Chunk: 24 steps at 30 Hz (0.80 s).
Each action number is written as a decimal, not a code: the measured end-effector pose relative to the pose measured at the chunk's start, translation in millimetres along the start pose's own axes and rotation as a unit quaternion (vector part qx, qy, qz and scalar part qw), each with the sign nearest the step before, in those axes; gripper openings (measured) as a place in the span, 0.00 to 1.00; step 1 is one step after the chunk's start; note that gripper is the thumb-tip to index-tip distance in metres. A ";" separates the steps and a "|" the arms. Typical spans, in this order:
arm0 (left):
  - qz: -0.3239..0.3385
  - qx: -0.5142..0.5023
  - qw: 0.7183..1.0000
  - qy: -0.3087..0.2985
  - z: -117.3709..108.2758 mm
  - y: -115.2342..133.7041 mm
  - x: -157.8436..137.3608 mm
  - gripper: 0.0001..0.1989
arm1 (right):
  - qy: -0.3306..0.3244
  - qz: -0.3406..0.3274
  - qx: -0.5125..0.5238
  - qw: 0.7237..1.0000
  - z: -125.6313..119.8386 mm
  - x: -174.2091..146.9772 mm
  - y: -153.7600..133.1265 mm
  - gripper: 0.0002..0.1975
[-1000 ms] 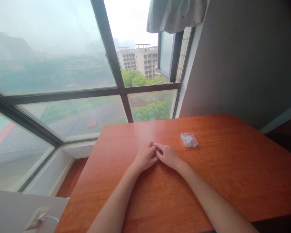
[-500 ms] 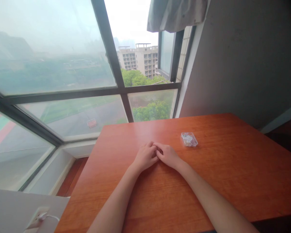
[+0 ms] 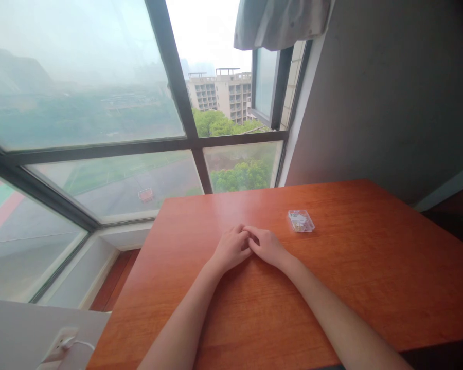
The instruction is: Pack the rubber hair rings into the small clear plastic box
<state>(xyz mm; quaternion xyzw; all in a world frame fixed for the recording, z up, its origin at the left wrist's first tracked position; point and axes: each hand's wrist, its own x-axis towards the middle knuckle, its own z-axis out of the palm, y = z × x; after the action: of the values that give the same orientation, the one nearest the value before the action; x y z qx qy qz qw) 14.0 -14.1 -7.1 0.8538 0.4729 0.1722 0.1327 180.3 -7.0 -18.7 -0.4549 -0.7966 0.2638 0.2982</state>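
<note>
My left hand (image 3: 231,247) and my right hand (image 3: 269,246) rest together on the wooden table (image 3: 370,267), their fingertips touching. The fingers of both are curled inward, and no object shows in either hand. Part of the fingers is hidden where the hands meet. To the right of my right hand, and apart from it, lies a small clear plastic box (image 3: 301,221) with small pale and yellowish items inside, too small to name.
Beyond the table stands a large window with dark frames (image 3: 119,153), one pane swung outward. A grey curtain (image 3: 281,25) hangs at the top. A wall socket (image 3: 64,345) with a white plug and cable is at lower left. A grey wall (image 3: 389,92) rises at right.
</note>
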 end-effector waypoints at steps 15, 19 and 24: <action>0.012 0.010 1.000 0.010 2.5 -2.4 -0.5 0.08 | 0.002 -0.001 0.003 1.000 1.2 -0.5 1.7 0.20; 0.012 0.010 1.000 0.007 2.2 -2.3 -0.4 0.07 | 0.003 -0.007 0.006 1.000 1.8 -0.1 3.0 0.20; 0.014 0.010 1.000 0.004 1.6 -1.8 -0.3 0.08 | 0.005 -0.015 0.003 1.000 2.7 0.4 4.2 0.19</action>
<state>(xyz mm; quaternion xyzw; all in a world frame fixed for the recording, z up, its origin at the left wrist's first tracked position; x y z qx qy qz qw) 13.1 -13.5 -9.3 0.8610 0.4630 0.1731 0.1196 180.6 -5.2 -23.4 -0.4431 -0.8012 0.2592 0.3076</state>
